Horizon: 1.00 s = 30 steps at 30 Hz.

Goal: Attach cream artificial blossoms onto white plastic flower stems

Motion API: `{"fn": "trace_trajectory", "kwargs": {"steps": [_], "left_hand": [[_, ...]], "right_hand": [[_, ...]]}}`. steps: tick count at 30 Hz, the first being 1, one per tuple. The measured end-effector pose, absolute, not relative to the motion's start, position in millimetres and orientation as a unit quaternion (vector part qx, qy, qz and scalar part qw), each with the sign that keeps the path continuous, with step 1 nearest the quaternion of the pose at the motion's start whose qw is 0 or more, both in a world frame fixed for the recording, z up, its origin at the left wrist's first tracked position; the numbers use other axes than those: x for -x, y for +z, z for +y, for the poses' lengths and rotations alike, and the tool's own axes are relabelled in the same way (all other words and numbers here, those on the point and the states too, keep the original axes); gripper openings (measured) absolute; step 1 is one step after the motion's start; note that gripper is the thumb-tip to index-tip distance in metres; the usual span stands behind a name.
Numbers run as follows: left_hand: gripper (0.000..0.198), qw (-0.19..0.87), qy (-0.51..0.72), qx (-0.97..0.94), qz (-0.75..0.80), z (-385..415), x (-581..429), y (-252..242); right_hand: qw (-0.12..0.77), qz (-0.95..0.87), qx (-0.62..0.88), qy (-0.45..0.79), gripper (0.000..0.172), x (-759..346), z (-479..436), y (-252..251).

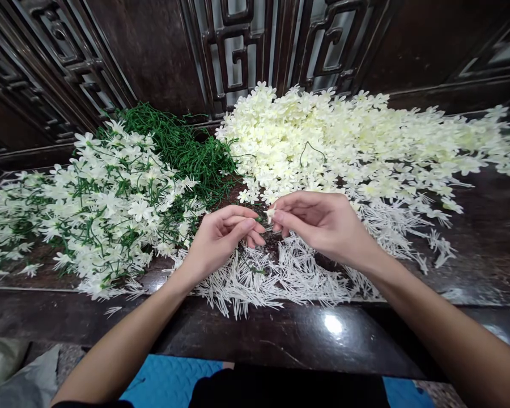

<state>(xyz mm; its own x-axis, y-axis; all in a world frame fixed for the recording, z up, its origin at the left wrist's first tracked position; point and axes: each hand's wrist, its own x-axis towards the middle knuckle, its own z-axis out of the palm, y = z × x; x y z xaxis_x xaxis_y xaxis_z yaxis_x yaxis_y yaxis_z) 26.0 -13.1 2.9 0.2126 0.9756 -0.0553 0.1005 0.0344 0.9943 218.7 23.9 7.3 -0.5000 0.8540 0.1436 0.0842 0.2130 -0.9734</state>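
My left hand is closed in a pinch on a thin green plastic stem, whose tip shows just past the fingertips. Facing it, my right hand pinches a small white artificial flower between thumb and forefinger. Stem and flower are close together; whether they touch I cannot tell. Below both hands spreads a pile of thin white stamen pieces. Behind the right hand lies a large heap of loose pale-yellow and white blossoms. A tangle of bare green stems is behind the left hand.
Left of my hands is a heap of white flowers on green stems. Everything rests on a dark glossy wooden bench with a carved lattice back. Below its front edge are a blue mat and pale bags.
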Motion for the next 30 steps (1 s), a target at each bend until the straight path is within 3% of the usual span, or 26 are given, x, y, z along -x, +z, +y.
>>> {"fn": "trace_trajectory", "kwargs": {"steps": [17,30], "left_hand": [[0.010,0.553,0.402,-0.556,0.472,-16.3,-28.8,5.5],[0.009,0.508,0.440,-0.573,0.469,-17.3,-29.9,-1.4]], "right_hand": [[0.313,-0.744,0.312,0.501,0.009,-216.0,19.9,5.7],[0.362,-0.845,0.268,0.288,0.011,-212.2,16.3,0.6]]}}
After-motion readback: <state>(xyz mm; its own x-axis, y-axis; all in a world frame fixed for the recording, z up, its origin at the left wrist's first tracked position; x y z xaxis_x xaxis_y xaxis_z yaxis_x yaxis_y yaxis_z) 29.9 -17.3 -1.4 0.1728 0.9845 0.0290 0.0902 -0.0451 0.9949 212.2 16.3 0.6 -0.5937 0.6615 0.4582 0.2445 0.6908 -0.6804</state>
